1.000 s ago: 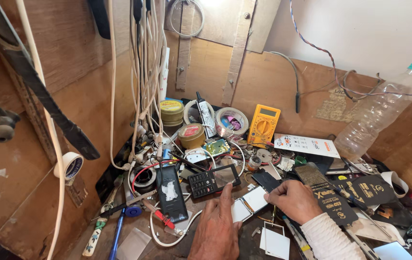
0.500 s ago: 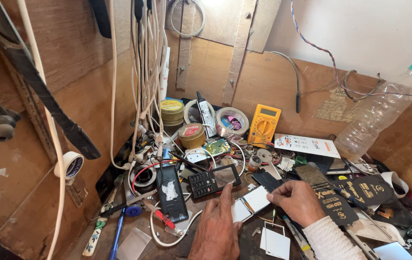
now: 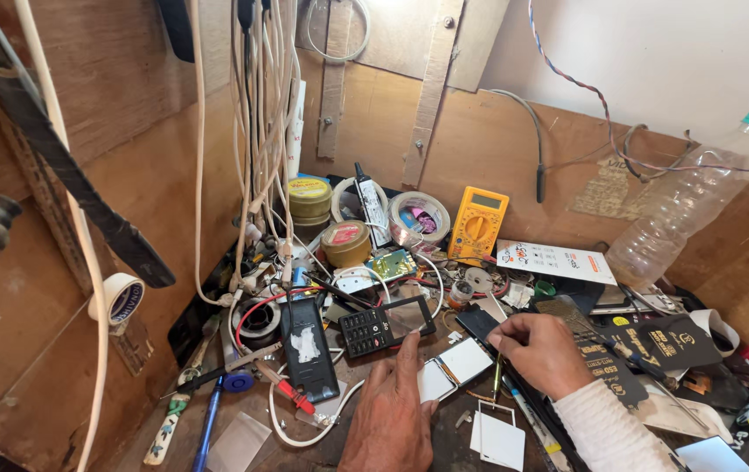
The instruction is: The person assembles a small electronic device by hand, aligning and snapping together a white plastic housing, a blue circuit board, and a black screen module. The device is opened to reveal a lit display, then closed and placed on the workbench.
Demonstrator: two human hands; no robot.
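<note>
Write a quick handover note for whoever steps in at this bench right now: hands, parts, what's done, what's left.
Left hand lies flat, fingers pressing a small white square part to the bench. Right hand pinches a thin tool, tip down beside that part. A black keypad phone lies just above the left fingers, untouched; another white square panel lies nearer. Yellow multimeter stands at the back wall. Whether the part is opened yet cannot be told.

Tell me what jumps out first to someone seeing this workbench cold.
The yellow multimeter leans against the back board, the brightest thing amid the clutter. A bundle of white cables hangs down the left side, and a clear plastic bottle leans at the right. Near the front, the left hand presses flat beside a small white panel, while the right hand pinches something small above it.
</note>
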